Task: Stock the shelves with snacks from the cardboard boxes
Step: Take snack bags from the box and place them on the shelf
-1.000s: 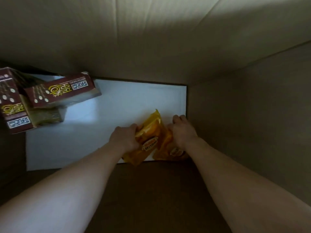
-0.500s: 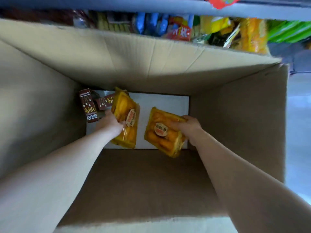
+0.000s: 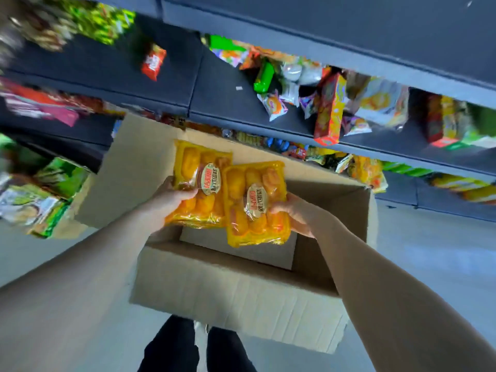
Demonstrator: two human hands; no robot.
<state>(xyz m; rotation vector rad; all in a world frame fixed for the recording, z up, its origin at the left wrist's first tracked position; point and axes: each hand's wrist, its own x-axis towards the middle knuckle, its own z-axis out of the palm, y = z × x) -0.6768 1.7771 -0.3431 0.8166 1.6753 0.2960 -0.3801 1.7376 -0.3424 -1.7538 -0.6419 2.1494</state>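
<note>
Left hand (image 3: pixel 171 196) pinching one yellow snack pack (image 3: pixel 200 167), right hand (image 3: pixel 295 213) gripping a second pack (image 3: pixel 255 210) — both held just over the open cardboard box (image 3: pixel 236 291) (can't see what's left inside), so neither's on the shelves (image 3: pixel 228 103) yet, and I'd guess plenty remains.

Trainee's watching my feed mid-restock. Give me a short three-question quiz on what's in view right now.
1. True or false: the left hand and the right hand each grip one yellow snack packet.
2. Multiple choice: where the two packets overlap, which lies in front? A) the left packet B) the right packet C) neither, they are apart.
3. Fill in: both packets are held above the open ____, in front of the shelves.
Key: 1 true; 2 B; 3 cardboard box.
</note>
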